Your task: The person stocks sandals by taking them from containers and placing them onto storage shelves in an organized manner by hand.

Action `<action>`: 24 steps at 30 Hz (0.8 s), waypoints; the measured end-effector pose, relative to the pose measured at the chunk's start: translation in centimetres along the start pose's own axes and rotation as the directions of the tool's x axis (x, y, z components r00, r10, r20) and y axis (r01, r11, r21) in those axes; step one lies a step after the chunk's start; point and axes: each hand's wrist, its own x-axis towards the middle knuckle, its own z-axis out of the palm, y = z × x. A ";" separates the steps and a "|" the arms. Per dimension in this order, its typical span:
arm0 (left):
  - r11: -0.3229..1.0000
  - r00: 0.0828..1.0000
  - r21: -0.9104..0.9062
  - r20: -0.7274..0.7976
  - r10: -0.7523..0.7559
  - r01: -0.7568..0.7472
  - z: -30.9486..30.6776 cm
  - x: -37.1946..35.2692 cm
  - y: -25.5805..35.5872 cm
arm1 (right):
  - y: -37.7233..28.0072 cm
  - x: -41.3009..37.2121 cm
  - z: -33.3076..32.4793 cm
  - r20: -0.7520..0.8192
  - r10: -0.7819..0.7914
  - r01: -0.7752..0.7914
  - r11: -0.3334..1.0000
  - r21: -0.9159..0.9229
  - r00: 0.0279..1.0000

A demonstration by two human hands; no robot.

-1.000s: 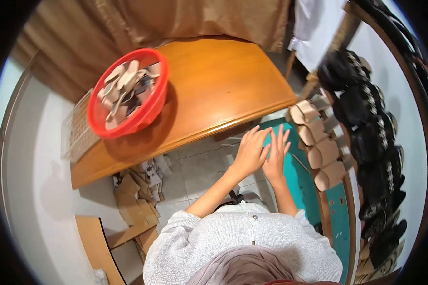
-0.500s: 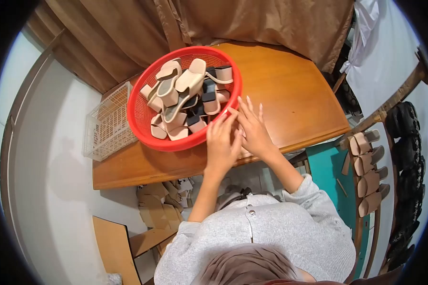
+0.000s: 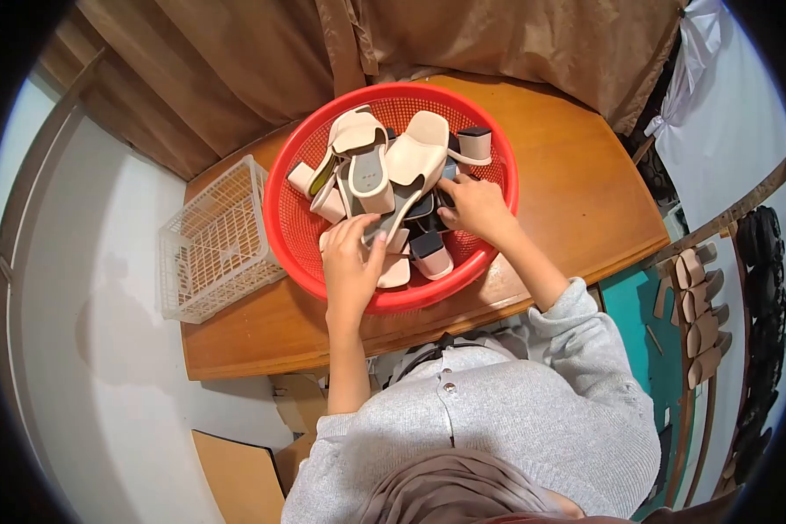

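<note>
A red perforated plastic basket (image 3: 505,196) holds a jumbled pile of cream block-heeled sandals (image 3: 419,148), some with dark insoles and black heel tips. My left hand (image 3: 351,258) rests over the near-left part of the pile, thumb and fingers apart, touching a sandal. Reaching over the basket's right side, my right hand (image 3: 476,210) has its fingers bent against a sandal in the middle of the pile. Other sandals partly hide its fingertips.
The basket stands on a wooden table (image 3: 576,183). Left of it is a white lattice crate (image 3: 214,244). A brown curtain (image 3: 227,79) hangs behind. To the right, a rack carries several tan sandals (image 3: 701,336) and black footwear (image 3: 755,323).
My hands have parted from near each other at the basket's front rim and moved in over the sandals. The view has shifted, so the basket appears larger and farther right.
</note>
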 end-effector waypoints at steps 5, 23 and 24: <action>0.995 0.987 -0.103 0.162 0.012 0.005 0.7 -0.8 -0.9 | 1.1 0.8 0.2 -0.078 -0.043 0.044 0.999 0.017 0.996; 0.994 0.994 0.034 0.002 -0.106 0.106 1.4 -0.9 -2.1 | 12.1 -1.4 -10.9 -0.043 0.385 0.026 0.050 0.998 0.922; 0.994 0.994 0.033 -0.001 -0.107 0.107 1.5 -1.0 -2.2 | 12.3 -1.7 -10.2 -0.044 0.382 0.026 0.052 0.998 0.923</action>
